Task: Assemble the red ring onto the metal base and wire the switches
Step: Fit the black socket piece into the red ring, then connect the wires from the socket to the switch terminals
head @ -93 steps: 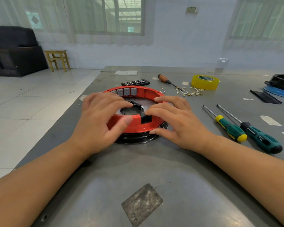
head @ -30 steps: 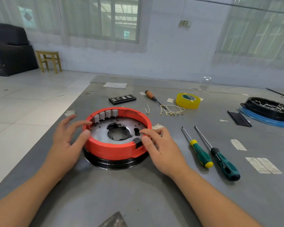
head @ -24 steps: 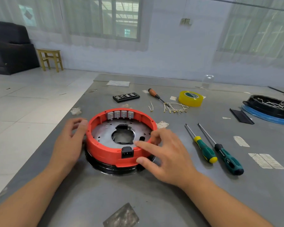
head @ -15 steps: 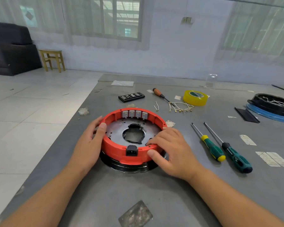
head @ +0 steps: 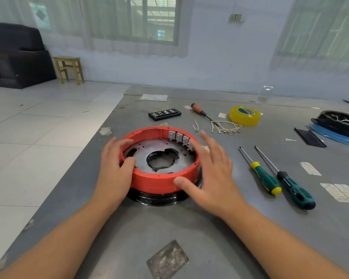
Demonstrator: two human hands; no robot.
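Note:
The red ring [head: 155,182] sits on the round metal base [head: 143,152], which rests on a black disc [head: 159,198] on the grey table. Several small grey switches [head: 179,136] line the ring's inner wall at the back right. My left hand [head: 113,170] holds the ring's left side, thumb hooked over the rim and fingers along the outside. My right hand [head: 212,170] is spread over the ring's right side with straight fingers, its thumb touching the front wall. Loose wires with terminals [head: 226,127] lie behind the ring.
Two green-handled screwdrivers [head: 264,178] [head: 294,190] lie right of the ring. Farther back are an orange-handled screwdriver [head: 197,109], yellow tape [head: 245,115] and a black bit case [head: 164,114]. A black tray on a blue disc [head: 338,123] is at the far right. The table's left edge [head: 101,137] runs close by.
The ring has turned clockwise: the switches moved from the back to the back right, and the black connector at the front is out of sight. My right hand's fingers have straightened and spread.

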